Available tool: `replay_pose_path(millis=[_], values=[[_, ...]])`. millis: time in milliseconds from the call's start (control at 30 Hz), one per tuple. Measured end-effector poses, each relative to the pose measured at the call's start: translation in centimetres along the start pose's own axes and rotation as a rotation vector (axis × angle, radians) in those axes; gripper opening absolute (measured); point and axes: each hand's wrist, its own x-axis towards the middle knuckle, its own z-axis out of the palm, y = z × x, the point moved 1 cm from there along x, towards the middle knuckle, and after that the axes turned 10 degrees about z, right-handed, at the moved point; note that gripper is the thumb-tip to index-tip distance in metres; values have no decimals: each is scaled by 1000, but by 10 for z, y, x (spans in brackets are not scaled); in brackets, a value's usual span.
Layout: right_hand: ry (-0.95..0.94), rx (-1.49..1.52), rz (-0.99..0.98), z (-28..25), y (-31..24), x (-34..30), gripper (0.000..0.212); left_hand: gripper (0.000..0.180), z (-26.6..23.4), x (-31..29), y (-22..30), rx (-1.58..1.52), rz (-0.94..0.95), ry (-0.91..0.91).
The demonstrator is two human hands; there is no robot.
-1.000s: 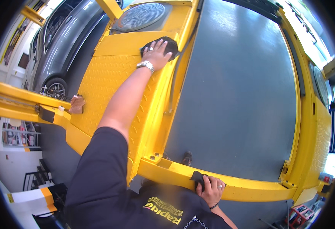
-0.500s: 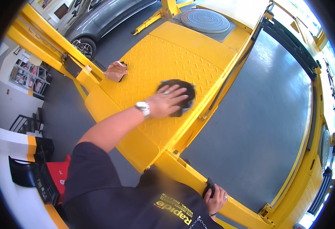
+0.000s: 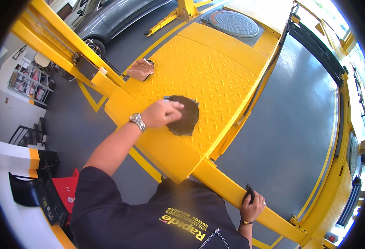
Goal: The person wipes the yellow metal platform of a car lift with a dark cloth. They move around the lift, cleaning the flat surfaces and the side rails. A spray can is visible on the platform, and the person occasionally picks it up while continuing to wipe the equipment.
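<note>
My left hand (image 3: 161,113), wearing a metal watch, is at the left side of a dark round cloth (image 3: 186,118). Its fingers are partly bent and somewhat blurred, reaching over the cloth without visibly clasping it. The cloth lies spread on the yellow diamond-plate ramp (image 3: 215,79). Lower right, my right hand (image 3: 253,206), with a ring and a bracelet, is closed around a small black object (image 3: 249,192) against a yellow crossbeam (image 3: 222,184). Most of that object is hidden by the fingers.
A crumpled brown cloth or paper (image 3: 141,69) lies at the ramp's left edge. Beyond the ramp is a round grey turntable plate (image 3: 234,23). A grey car (image 3: 116,18) stands far left, and a red and black machine (image 3: 62,193) stands lower left.
My left hand and the dark cloth have moved left and toward me. Its fingers, spread over the cloth before, are now more bent. My right hand still grips the black object.
</note>
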Motion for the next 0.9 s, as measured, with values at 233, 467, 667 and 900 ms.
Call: replay_pose_path(millis=[233,467,667,900], values=[[-13,-18,5,1,-7,5,27,26,-53,-29,-169,327,-443,500],[3,-60,47,2,-2,-1,28,15,-18,-71,-21,-171,-159,996],[-10,-84,20,6,2,-1,27,28,3,-14,23,-29,27,986],[-4,-86,-6,6,4,1,28,47,51,6,42,371,-1,584]])
